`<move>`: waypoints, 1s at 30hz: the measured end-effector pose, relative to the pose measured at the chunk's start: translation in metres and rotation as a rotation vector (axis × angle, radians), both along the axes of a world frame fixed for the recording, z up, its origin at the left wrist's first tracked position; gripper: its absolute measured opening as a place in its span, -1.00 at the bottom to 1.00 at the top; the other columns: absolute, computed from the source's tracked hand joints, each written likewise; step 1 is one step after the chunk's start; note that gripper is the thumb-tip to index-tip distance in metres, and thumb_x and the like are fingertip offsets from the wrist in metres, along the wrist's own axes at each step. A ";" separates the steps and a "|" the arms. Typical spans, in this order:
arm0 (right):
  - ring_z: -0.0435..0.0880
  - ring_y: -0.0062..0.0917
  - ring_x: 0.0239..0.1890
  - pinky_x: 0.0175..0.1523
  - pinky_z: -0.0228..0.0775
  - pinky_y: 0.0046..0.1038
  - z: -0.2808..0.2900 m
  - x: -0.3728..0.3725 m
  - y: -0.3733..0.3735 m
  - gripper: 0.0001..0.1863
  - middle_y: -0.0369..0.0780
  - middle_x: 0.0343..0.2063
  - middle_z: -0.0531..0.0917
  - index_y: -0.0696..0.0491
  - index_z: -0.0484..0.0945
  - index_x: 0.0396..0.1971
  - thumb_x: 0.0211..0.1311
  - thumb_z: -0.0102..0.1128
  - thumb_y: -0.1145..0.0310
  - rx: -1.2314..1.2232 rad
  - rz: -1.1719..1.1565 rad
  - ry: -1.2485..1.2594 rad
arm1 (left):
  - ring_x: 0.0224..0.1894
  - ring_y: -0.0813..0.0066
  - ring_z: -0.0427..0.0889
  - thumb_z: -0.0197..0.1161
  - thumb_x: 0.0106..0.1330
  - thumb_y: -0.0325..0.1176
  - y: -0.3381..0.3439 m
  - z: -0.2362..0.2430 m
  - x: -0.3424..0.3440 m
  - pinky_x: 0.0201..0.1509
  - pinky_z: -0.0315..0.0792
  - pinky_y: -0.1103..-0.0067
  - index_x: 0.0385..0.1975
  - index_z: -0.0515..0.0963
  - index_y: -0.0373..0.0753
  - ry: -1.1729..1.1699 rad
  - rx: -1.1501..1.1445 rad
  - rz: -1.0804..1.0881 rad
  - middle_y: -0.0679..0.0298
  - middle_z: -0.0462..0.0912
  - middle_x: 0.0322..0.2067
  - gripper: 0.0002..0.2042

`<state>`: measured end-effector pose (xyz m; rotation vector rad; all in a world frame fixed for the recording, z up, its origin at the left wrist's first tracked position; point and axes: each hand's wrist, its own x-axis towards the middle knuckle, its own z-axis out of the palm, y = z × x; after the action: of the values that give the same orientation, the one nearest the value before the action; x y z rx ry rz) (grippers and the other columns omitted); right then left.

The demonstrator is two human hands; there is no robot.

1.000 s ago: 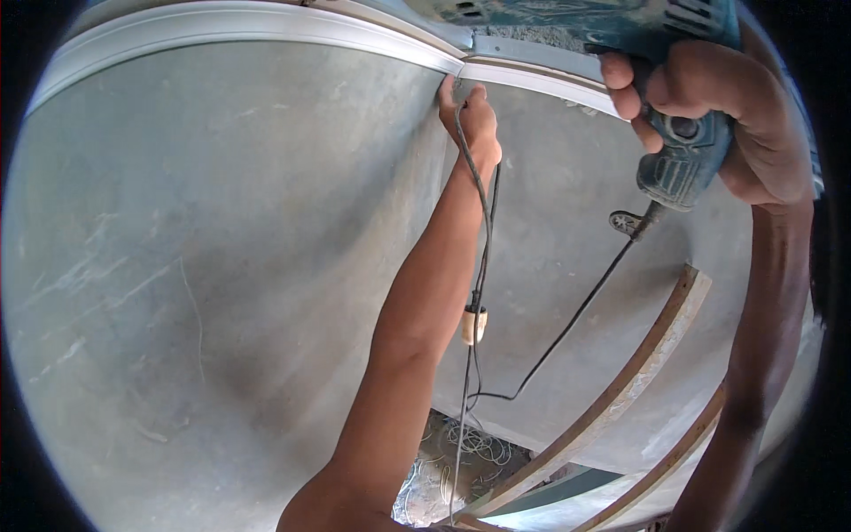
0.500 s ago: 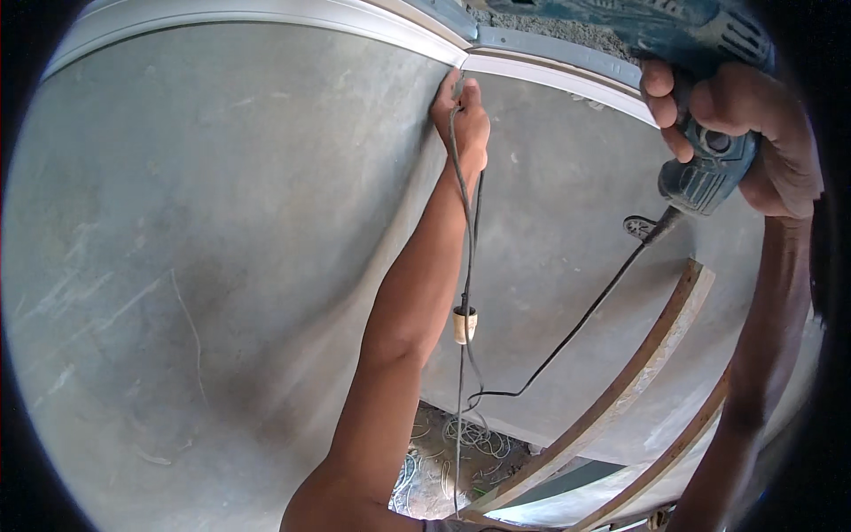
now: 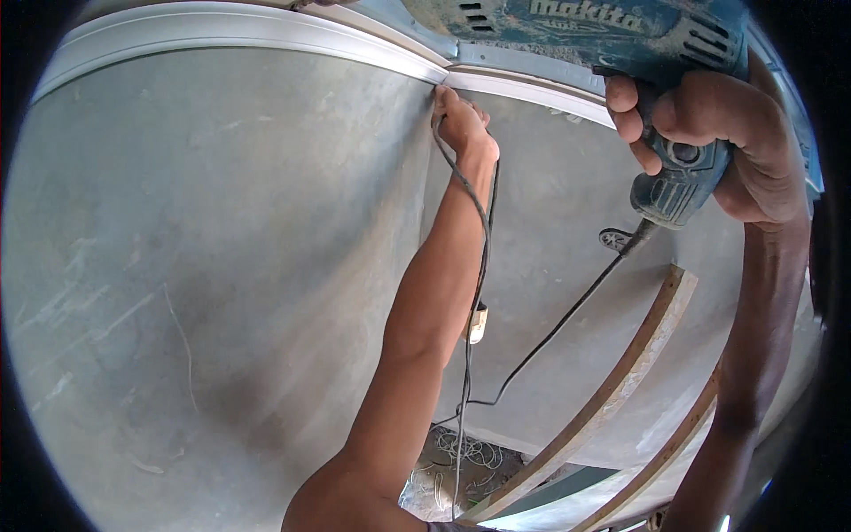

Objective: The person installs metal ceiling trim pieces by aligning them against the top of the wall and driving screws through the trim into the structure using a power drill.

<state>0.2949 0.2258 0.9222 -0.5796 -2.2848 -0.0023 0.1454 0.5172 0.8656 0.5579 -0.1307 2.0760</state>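
Note:
My right hand (image 3: pixel 753 142) is wrapped round the pistol grip of a dusty blue power drill (image 3: pixel 567 40), held up high at the right with its body along the top edge. A chuck key (image 3: pixel 614 238) hangs by the drill's cord (image 3: pixel 550 341), just below the handle. My left arm reaches up to the wall corner. There my left hand (image 3: pixel 463 122) is closed, with a dark cable (image 3: pixel 480 213) looped over it, right below the white moulding (image 3: pixel 523 90). The fingertips are partly hidden. A cream-coloured connector (image 3: pixel 479 325) hangs on the cable beside my forearm.
Grey plastered walls (image 3: pixel 222 222) meet at the corner, with a metal channel (image 3: pixel 532 66) above the moulding. A wooden frame like a ladder (image 3: pixel 620 381) leans at the lower right. Tangled wire (image 3: pixel 474 450) lies on the floor far below.
The view has shifted, and the drill with my right hand sits a little further left. My left hand has turned and its fingers have curled in; the cable now crosses my forearm.

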 end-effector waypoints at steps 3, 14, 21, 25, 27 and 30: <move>0.63 -0.54 -0.35 -0.41 0.53 -0.48 -0.002 0.008 0.002 -0.62 -0.16 -0.27 0.68 0.20 0.57 -0.05 0.16 0.14 0.33 -0.064 0.090 0.053 | -0.71 0.62 0.06 -0.05 0.56 -0.15 0.007 -0.006 0.010 -0.59 0.04 0.55 -0.60 0.16 -0.04 0.036 0.084 0.064 0.50 0.03 -0.70 -0.61; 0.61 -0.57 -0.32 -0.36 0.54 -0.53 0.009 -0.009 -0.027 -0.61 -0.19 -0.25 0.65 0.20 0.58 -0.05 0.11 0.15 0.37 -0.157 -0.038 -0.038 | -0.49 0.27 0.60 0.10 0.50 -0.27 0.051 0.013 0.013 -0.39 0.45 0.36 -0.33 0.57 -0.31 -0.234 -0.038 0.708 0.31 0.61 -0.54 -0.75; 0.62 -0.56 -0.32 -0.41 0.56 -0.52 0.011 0.001 -0.015 -0.63 -0.16 -0.25 0.65 0.19 0.57 -0.03 0.14 0.05 0.47 -0.141 0.079 -0.009 | -0.33 -0.19 0.64 0.10 0.49 -0.22 0.038 0.010 0.013 -0.26 0.48 0.17 -0.36 0.57 -0.45 0.113 -0.329 1.150 -0.17 0.66 -0.42 -0.65; 0.62 -0.55 -0.31 -0.41 0.56 -0.53 0.011 -0.004 -0.025 -0.62 -0.15 -0.24 0.66 0.20 0.56 -0.02 0.14 0.04 0.48 -0.132 0.018 -0.016 | -0.52 -0.21 0.58 0.19 0.44 -0.07 0.037 0.007 -0.002 -0.40 0.41 0.13 -0.62 0.57 -0.44 0.207 -0.336 1.245 -0.15 0.58 -0.63 -0.48; 0.63 -0.55 -0.31 -0.42 0.56 -0.52 0.010 -0.008 -0.024 -0.63 -0.16 -0.24 0.66 0.21 0.57 -0.03 0.14 0.04 0.49 -0.123 0.033 -0.073 | -0.56 -0.18 0.57 0.21 0.41 -0.05 0.039 0.004 -0.007 -0.42 0.41 0.14 -0.64 0.59 -0.43 0.163 -0.342 1.194 -0.13 0.58 -0.65 -0.48; 0.64 -0.55 -0.30 -0.42 0.58 -0.52 0.011 -0.005 -0.024 -0.60 -0.15 -0.22 0.66 0.18 0.55 0.04 0.18 0.07 0.47 -0.100 -0.002 -0.056 | -0.62 -0.08 0.56 0.31 0.33 -0.01 0.040 0.010 -0.006 -0.47 0.40 0.19 -0.63 0.65 -0.42 0.086 -0.380 1.101 -0.08 0.59 -0.68 -0.49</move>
<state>0.2902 0.2014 0.9335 -0.6405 -2.3493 0.0968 0.1399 0.5574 0.8752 0.5273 0.7730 3.0045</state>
